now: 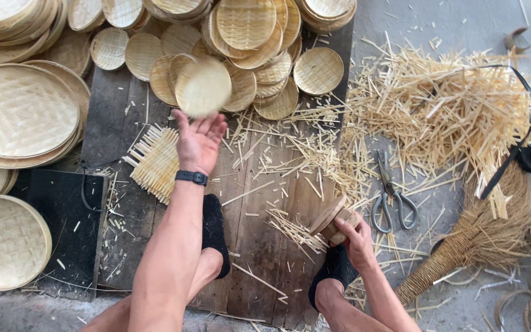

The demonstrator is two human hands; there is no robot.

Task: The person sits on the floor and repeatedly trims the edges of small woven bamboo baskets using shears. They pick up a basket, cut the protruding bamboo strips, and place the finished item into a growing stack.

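The left hand (199,140) is spread open beneath a blurred round woven tray (203,86), while the right hand (356,240) is clamped on a wooden block (333,220) beside the scissors (391,195).

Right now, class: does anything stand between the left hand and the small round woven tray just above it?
Nothing visible does. The left hand is open, palm up, and the blurred small tray sits just above its fingertips, seemingly in the air, before the pile of trays. The right hand grips a wooden block.
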